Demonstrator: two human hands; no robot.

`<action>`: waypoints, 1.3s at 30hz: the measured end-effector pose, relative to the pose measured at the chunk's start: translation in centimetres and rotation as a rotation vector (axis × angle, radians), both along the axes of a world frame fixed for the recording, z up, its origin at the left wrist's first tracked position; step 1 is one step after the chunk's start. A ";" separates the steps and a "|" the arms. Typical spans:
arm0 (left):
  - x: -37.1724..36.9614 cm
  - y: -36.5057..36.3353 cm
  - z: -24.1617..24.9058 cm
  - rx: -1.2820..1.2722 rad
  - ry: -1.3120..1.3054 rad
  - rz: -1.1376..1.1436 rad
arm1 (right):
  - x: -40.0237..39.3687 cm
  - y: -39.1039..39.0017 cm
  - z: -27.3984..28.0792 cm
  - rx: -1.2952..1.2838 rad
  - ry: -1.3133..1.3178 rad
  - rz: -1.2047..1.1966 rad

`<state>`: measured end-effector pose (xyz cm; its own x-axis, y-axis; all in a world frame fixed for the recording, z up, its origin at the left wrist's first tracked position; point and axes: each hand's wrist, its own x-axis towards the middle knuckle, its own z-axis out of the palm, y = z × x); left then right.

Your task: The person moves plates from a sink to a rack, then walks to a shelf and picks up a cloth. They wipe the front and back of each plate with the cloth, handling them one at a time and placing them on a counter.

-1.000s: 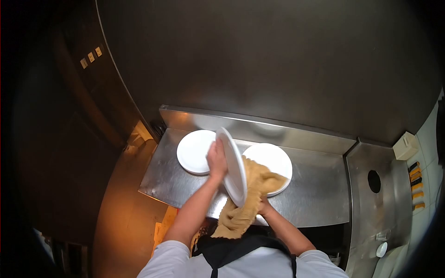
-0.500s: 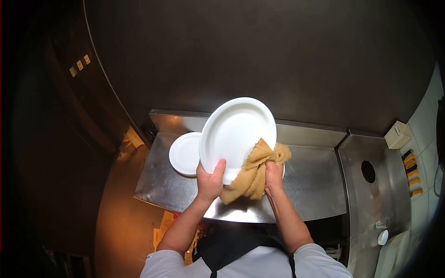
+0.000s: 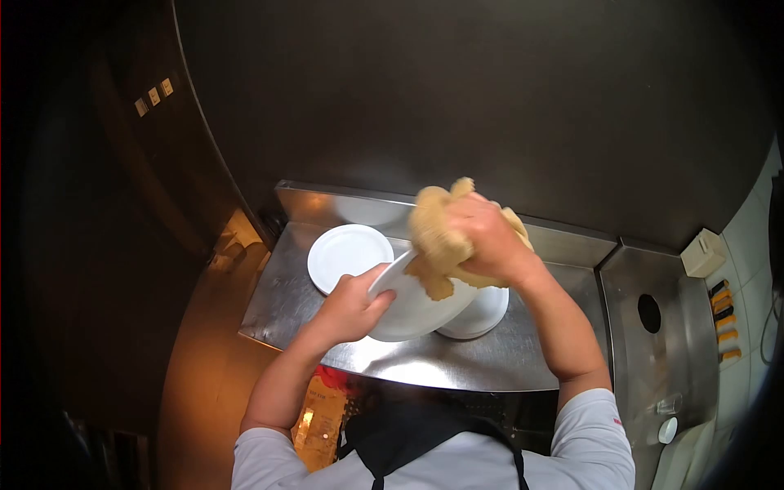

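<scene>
Plate point(image 3: 420, 314) in left hand point(image 3: 353, 309), cloth point(image 3: 434, 237) in right hand point(image 3: 487, 238)

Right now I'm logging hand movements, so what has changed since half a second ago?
The right hand has carried the cloth up; the held plate has come lower and turned more edge-on. Nothing was let go: the left hand still grips the plate's rim. The left plate stack and right plate stack stay on the counter.

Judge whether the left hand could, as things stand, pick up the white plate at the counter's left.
Probably not: the left hand looks near that white plate, whose top lies mostly uncovered, but the hand is occupied gripping the tilted plate.
</scene>
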<state>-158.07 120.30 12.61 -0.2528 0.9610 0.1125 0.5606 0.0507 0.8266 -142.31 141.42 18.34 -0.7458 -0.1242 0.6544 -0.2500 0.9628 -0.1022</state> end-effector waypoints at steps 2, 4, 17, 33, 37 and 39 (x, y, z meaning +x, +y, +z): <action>0.1 0.9 -2.9 0.155 0.127 0.000 | -2.2 -2.6 -0.2 0.114 -0.034 0.112; 0.2 1.4 -5.7 0.404 0.248 -0.077 | -3.1 -4.7 -0.4 0.122 -0.020 0.186; -9.8 -2.1 -23.0 0.538 -0.941 1.043 | 6.2 1.4 -10.6 -1.008 0.481 -0.584; -9.5 4.7 -25.7 0.018 -0.317 1.380 | 8.0 1.7 -14.3 -1.121 0.469 -0.615; -8.6 6.1 -24.4 -0.171 -0.230 1.369 | 7.6 1.6 -14.3 -1.107 0.532 -0.645; -7.7 7.0 -23.2 -0.222 -0.157 1.423 | 6.9 3.2 -15.6 -1.021 0.564 -0.676</action>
